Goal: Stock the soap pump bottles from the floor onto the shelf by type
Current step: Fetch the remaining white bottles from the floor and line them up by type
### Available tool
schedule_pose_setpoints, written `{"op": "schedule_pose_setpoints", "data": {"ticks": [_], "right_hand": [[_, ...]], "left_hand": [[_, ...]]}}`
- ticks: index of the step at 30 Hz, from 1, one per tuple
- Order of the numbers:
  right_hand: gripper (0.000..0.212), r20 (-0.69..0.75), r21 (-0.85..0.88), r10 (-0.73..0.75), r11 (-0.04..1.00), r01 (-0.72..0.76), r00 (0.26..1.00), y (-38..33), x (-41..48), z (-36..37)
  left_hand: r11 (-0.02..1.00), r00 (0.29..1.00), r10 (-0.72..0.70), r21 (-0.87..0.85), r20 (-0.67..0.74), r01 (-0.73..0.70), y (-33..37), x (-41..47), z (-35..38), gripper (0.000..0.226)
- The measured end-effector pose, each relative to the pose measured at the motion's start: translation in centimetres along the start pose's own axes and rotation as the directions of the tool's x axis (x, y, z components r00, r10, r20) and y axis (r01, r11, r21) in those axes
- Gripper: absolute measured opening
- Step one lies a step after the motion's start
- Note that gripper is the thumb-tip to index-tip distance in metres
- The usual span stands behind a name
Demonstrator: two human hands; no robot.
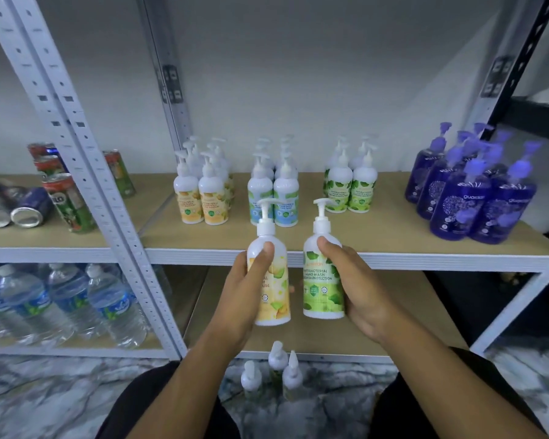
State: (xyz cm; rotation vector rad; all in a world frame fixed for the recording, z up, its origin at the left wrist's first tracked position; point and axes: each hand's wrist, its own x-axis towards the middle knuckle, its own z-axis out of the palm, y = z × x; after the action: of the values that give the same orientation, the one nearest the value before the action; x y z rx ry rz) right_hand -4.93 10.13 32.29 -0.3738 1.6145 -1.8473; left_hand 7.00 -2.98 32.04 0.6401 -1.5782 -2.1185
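I've got one bottle in each hand, both upright and close side by side just in front of the shelf [425, 259] edge. My left hand [251, 280] is wrapped round the yellow-label bottle [271, 289], thumb pressed on the front near its shoulder. My right hand [352, 280] grips the green-label bottle [320, 286] from its outer side, thumb likewise up on the shoulder. Both bottles are white with white pump heads whose nozzles point right; the green label reads "antibacterial hand wash" over a leaf print, and the yellow one is partly hidden by my fingers. To do this well, I'd lift both clear of the shelf lip, then part my hands. The yellow one goes left to the yellow group [200, 198] and the green one right to the green group [351, 188]. Each should land in front of its own row, label forward. The blue-label group [273, 198] stands straight ahead between them, so I'd swing wide of its pumps. The purple bottles [469, 198] sit well off to the right. Three more pump bottles [276, 372] wait on the floor [45, 391] between my knees.
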Motion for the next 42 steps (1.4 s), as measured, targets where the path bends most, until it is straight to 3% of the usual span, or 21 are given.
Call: {"op": "schedule_pose_setpoints", "data": {"ticks": [5, 7, 9, 14, 20, 24, 32, 37, 42], "right_hand": [[0.053, 0.056, 0.155, 0.051, 0.986, -0.059, 0.997, -0.1, -0.6, 0.0], [0.065, 0.057, 0.164, 0.03, 0.986, -0.039, 0.998, 0.0, -0.8, -0.3], [0.067, 0.039, 0.11, -0.002, 0.994, -0.003, 0.999, 0.1, -1.0, -0.5], [0.042, -0.013, -0.007, -0.102, 0.995, 0.102, 0.995, 0.2, -1.2, -1.5], [0.044, -0.063, -0.09, -0.169, 0.983, 0.163, 0.984, 0.1, -1.2, -2.2], [0.038, -0.055, -0.124, -0.214, 0.971, 0.206, 0.975, -1.1, -0.6, -2.8], [0.039, -0.066, -0.308, -0.344, 0.9, 0.309, 0.937, -5.3, 5.2, -4.6], [0.062, -0.124, -0.37, -0.351, 0.884, 0.285, 0.928, -4.6, 9.9, -5.9], [0.06, -0.152, -0.421, -0.376, 0.861, 0.284, 0.914, -2.6, 11.8, -6.9]], "left_hand": [[0.988, 0.992, -0.125, -0.088, 0.021, 0.127, -0.1, 0.1, 0.2, 0.049], [0.992, 0.993, -0.116, -0.045, 0.003, 0.116, -0.5, 0.1, 0.2, 0.057], [0.996, 0.997, -0.078, 0.031, 0.004, 0.078, -0.9, 0.2, 0.2, 0.062], [0.994, 1.0, 0.02, 0.112, -0.009, -0.019, -1.4, 0.5, -0.1, 0.054], [0.996, 0.999, 0.049, 0.075, 0.01, -0.049, -1.4, 0.7, 0.6, 0.026], [0.997, 0.999, 0.037, 0.064, 0.04, -0.04, -1.0, 1.3, 1.5, 0.027], [0.982, 0.994, 0.104, 0.154, 0.039, -0.109, 2.0, 7.0, 3.2, 0.047], [0.988, 0.994, 0.107, 0.114, -0.001, -0.106, 0.8, 9.9, 3.2, 0.035], [0.976, 0.992, 0.129, 0.178, -0.007, -0.126, -0.9, 10.4, 2.8, 0.037]]}}
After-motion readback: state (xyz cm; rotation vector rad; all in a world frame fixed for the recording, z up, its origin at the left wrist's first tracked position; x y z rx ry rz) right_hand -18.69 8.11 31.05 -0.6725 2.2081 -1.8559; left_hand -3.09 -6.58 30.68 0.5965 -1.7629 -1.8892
